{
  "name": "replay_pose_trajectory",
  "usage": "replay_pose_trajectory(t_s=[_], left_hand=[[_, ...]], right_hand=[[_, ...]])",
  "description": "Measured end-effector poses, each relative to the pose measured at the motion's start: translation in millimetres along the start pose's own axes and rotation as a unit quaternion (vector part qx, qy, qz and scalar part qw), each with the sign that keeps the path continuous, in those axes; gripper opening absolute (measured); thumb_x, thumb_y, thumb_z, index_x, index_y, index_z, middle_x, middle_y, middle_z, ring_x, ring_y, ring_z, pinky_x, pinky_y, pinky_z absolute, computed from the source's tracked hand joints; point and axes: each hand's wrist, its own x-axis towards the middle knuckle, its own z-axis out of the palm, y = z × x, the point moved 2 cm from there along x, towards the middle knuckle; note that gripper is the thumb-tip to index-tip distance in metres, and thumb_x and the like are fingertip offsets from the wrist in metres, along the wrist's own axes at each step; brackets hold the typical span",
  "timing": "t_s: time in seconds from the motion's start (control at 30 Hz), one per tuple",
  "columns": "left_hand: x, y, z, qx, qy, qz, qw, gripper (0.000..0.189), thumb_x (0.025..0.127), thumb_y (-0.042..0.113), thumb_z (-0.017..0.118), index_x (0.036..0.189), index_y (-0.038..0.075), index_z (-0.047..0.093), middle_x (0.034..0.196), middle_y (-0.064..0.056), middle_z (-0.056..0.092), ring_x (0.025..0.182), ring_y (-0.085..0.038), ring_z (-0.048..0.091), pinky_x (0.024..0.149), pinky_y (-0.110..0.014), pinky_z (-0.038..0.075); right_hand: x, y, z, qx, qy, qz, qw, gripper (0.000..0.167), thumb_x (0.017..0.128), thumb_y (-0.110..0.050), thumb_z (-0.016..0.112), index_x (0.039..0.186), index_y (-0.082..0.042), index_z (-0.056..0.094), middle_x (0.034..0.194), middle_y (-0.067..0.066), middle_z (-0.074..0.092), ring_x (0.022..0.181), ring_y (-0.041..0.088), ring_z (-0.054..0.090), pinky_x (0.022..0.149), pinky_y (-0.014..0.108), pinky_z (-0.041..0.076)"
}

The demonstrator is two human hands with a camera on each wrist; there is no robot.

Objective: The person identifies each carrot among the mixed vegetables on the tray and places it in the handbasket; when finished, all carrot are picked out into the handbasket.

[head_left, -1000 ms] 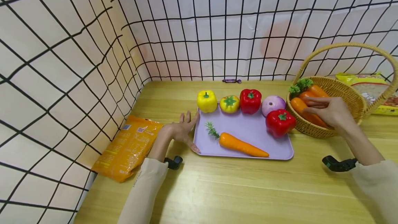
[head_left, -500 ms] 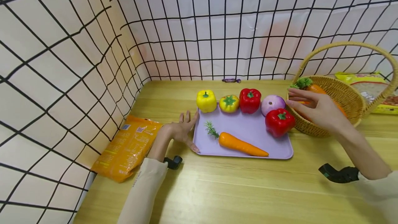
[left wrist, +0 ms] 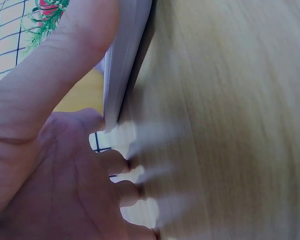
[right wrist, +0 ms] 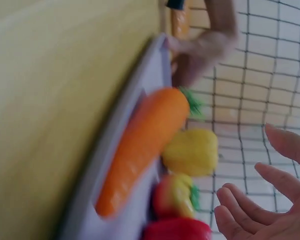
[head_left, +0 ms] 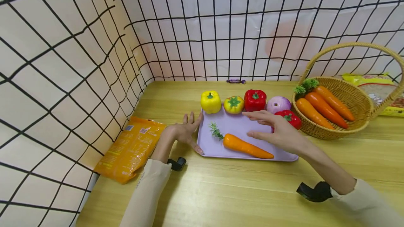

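My left hand (head_left: 184, 133) rests at the left edge of a lilac tray (head_left: 235, 123), fingers spread and thumb at the near corner. In the left wrist view its thumb lies against the tray's side. Over the tray's right part hovers my right hand (head_left: 284, 134), holding nothing, thumb and fingers apart. It partly covers a red bell pepper (head_left: 293, 119). A carrot (head_left: 247, 147) with a green top lies along the tray's near side. Along the far edge sit a yellow bell pepper (head_left: 210, 102), a yellow-green tomato-like piece (head_left: 234, 104), another red bell pepper (head_left: 255, 100) and a purple onion (head_left: 278, 104).
Right of the tray stands a wicker basket (head_left: 363, 111) with a tall handle and three carrots (head_left: 326, 108) inside. Behind it lies a yellow packet (head_left: 378, 87). An orange packet (head_left: 130, 150) lies at left. A purple wrapped candy (head_left: 236, 81) is by the grid wall (head_left: 236, 27).
My right hand has let go of the carrots in the basket and moved left, without anything, to above the tray. The left hand has stayed at the tray's edge.
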Motion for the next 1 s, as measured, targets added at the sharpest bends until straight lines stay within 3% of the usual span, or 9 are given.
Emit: replay_pose_trajectory(t_s=[0.17, 0.43, 1.0], left_hand=[[-0.1, -1.0, 0.2, -0.002, 0.003, -0.001, 1.0, 0.145, 0.076, 0.055, 0.088, 0.163, 0.024, -0.023, 0.168, -0.02, -0.03, 0.157, -0.042, -0.025, 0.123, -0.076, 0.003], [0.2, -0.9, 0.6, -0.006, 0.001, -0.001, 1.0, 0.144, 0.076, 0.054, 0.088, 0.163, 0.025, -0.023, 0.168, -0.019, -0.031, 0.157, -0.041, -0.027, 0.123, -0.076, 0.002], [0.6, 0.9, -0.2, -0.008, -0.001, -0.002, 1.0, 0.144, 0.076, 0.053, 0.088, 0.163, 0.024, -0.023, 0.167, -0.019, -0.032, 0.156, -0.042, -0.027, 0.123, -0.075, 0.0]], right_hand=[[9.1, 3.4, 25.3, 0.002, -0.027, -0.014, 0.9995, 0.058, 0.096, -0.032, 0.074, 0.15, -0.018, 0.056, 0.15, 0.017, 0.057, 0.135, 0.044, 0.056, 0.113, 0.066, 0.044], [19.5, 9.5, 49.7, 0.02, -0.057, 0.006, 0.9982, 0.056, 0.094, -0.021, 0.076, 0.147, -0.013, 0.059, 0.149, 0.014, 0.061, 0.133, 0.04, 0.059, 0.112, 0.062, 0.046], [25.4, 18.8, 61.7, 0.015, -0.065, 0.016, 0.9976, 0.05, 0.093, -0.012, 0.076, 0.142, -0.013, 0.064, 0.142, 0.011, 0.067, 0.124, 0.031, 0.061, 0.106, 0.054, 0.053]])
